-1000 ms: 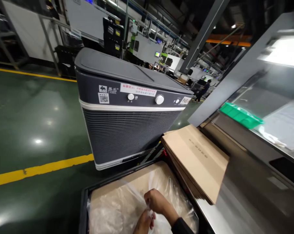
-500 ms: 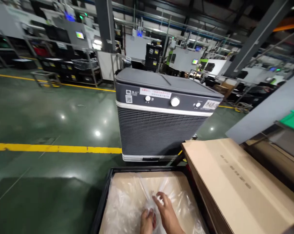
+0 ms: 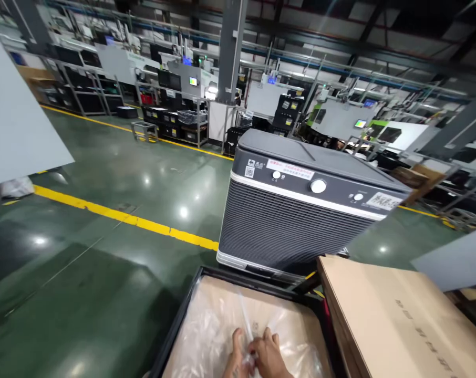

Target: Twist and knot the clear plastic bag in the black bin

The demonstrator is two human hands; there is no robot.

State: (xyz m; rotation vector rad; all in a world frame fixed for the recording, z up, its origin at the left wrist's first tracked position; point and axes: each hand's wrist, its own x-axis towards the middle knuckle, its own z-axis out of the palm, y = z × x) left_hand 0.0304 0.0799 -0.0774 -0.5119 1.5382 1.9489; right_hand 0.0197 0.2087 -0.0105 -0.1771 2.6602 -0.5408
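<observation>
At the bottom edge of the head view both my hands meet on a clear plastic bag (image 3: 218, 336) that lies in a black bin (image 3: 183, 325) lined with cardboard. My left hand (image 3: 236, 359) and my right hand (image 3: 267, 354) pinch the crumpled film together, fingers closed on it. Just beyond the bin stands a large grey appliance (image 3: 301, 210) with a ribbed front, white knobs and labels on its top strip.
A stack of flat cardboard boxes (image 3: 399, 320) lies right of the bin. A green floor with a yellow line (image 3: 123, 218) stretches to the left. Racks, machines and a pillar (image 3: 230, 52) fill the background. A grey panel (image 3: 17, 131) juts in at upper left.
The view has swung left and up, showing more floor and hall. My hands have drawn together on the plastic bag and sit lower in the picture.
</observation>
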